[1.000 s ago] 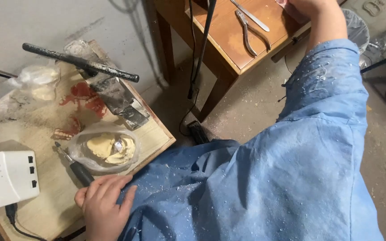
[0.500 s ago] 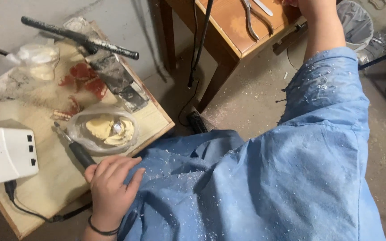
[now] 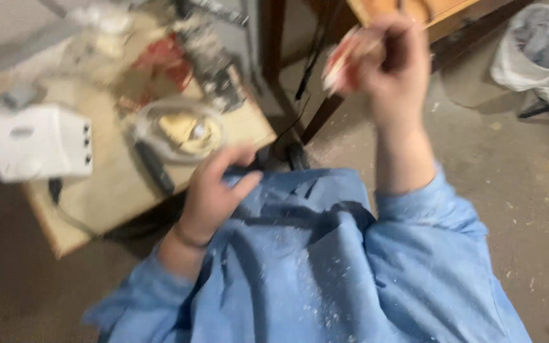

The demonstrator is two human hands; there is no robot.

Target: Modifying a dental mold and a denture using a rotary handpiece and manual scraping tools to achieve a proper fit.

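The picture is blurred by motion, so small details are not sure. The right hand [image 3: 395, 63] is lifted up in front of the wooden side table [image 3: 440, 13], and its fingers are clenched around a small pale and reddish thing [image 3: 344, 60]; what kind of thing it is I cannot tell. The left hand [image 3: 214, 190] is released, with loose fingers, and it rests on the blue dusty garment [image 3: 325, 267] just at the edge of the work surface [image 3: 109, 190]. On this surface, near the left hand, stands a clear bowl [image 3: 179, 130] with a yellowish piece inside, a dark handpiece [image 3: 154, 168] beside it, and a white box-shaped device [image 3: 39, 143] further left. I judge that the work is between steps: the piece lies in the bowl, untouched.
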